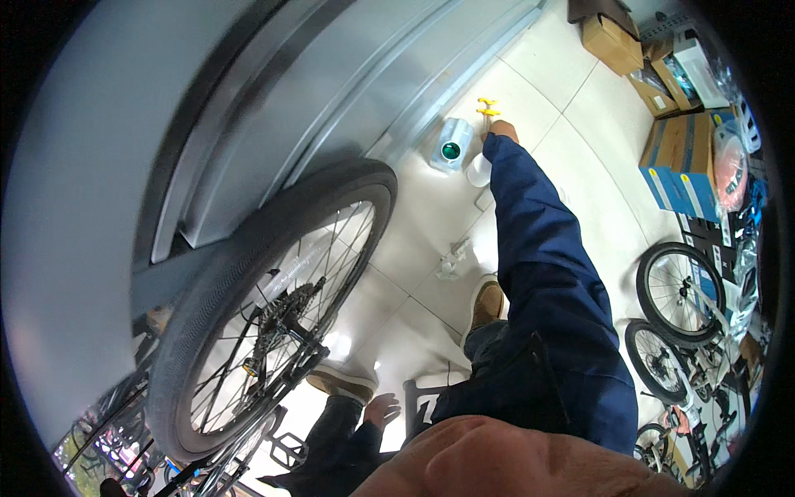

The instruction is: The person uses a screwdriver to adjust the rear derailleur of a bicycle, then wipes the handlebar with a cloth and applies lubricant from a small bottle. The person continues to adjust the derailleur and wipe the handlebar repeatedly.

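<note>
My right hand [503,130] reaches far forward to the tiled floor, its fingers curled and partly hidden, so what it grips I cannot make out. Right by it are a yellow-ended thing [488,108] and a white round container [479,171]. Just left of them stands a clear plastic jug [453,141] with a green cap. My left hand [383,410] hangs low beside my left leg, fingers apart and holding nothing. Left of it a bicycle rear wheel [377,178] with its cassette [286,319] stands upright.
A grey panelled wall [348,74] runs along the left. Crumpled clear plastic [451,259] lies on the floor ahead of my shoe [487,300]. Cardboard boxes [613,43] and blue-brown boxes [679,161] line the right side, with small bicycle wheels [681,291] nearer me.
</note>
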`<state>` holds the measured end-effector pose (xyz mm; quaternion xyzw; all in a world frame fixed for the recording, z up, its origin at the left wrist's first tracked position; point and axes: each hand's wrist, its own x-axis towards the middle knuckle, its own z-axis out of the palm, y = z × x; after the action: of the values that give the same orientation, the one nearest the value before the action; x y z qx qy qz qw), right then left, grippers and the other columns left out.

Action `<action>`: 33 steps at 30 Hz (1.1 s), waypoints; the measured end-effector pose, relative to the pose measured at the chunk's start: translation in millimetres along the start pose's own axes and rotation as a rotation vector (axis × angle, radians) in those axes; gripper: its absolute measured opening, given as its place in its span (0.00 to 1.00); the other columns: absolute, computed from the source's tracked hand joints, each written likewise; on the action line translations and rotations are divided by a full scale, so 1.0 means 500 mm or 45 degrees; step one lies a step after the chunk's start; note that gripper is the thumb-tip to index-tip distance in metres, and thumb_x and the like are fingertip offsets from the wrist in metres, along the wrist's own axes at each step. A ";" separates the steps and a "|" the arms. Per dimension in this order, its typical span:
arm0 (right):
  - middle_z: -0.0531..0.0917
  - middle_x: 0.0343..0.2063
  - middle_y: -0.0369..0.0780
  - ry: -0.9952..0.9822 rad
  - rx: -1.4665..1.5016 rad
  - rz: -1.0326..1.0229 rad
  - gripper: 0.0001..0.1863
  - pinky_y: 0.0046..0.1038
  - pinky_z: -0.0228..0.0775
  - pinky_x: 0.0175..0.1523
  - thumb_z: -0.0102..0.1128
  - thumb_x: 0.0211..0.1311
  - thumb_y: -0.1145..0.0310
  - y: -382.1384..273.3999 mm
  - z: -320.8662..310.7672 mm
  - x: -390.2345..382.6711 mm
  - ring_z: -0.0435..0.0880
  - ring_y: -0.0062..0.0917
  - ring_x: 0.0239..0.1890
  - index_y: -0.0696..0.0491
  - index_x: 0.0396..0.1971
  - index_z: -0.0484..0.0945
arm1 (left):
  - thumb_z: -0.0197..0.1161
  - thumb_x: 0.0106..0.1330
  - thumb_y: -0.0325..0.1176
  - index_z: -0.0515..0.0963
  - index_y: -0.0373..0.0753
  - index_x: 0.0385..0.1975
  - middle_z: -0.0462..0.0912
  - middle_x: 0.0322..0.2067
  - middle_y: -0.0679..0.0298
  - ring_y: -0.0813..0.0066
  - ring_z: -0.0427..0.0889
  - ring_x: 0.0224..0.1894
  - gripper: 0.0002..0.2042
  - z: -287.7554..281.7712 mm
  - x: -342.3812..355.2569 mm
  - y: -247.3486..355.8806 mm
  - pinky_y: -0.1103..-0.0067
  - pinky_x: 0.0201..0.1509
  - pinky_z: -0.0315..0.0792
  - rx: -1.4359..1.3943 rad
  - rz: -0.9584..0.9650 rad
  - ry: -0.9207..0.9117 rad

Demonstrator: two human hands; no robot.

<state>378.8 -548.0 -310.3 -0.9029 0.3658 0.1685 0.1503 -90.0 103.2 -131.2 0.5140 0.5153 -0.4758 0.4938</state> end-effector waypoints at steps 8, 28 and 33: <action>0.90 0.31 0.42 -0.138 0.520 0.318 0.19 0.32 0.79 0.50 0.66 0.52 0.49 0.062 -0.202 0.031 0.89 0.34 0.39 0.51 0.30 0.91 | 0.60 0.74 0.40 0.72 0.40 0.63 0.79 0.55 0.55 0.58 0.81 0.54 0.21 -0.047 0.074 0.021 0.61 0.59 0.80 0.042 -0.094 -0.195; 0.88 0.29 0.49 1.828 0.124 -0.760 0.21 0.40 0.80 0.44 0.63 0.61 0.49 -0.356 -1.578 -0.610 0.89 0.43 0.33 0.48 0.45 0.89 | 0.56 0.78 0.44 0.76 0.38 0.52 0.80 0.48 0.60 0.65 0.80 0.50 0.16 -0.068 0.068 0.012 0.65 0.52 0.78 0.743 0.232 -0.572; 0.82 0.25 0.34 1.014 1.056 -1.147 0.14 0.21 0.71 0.31 0.62 0.72 0.61 -0.234 -1.224 -0.815 0.78 0.13 0.26 0.56 0.46 0.84 | 0.55 0.79 0.45 0.77 0.37 0.49 0.80 0.46 0.62 0.67 0.79 0.48 0.16 -0.065 0.080 -0.010 0.67 0.50 0.78 0.672 0.581 -0.402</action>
<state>305.3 -460.7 425.4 -0.8275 0.0196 -0.4032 0.3902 -95.1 138.0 -169.4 0.6454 0.1651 -0.5432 0.5110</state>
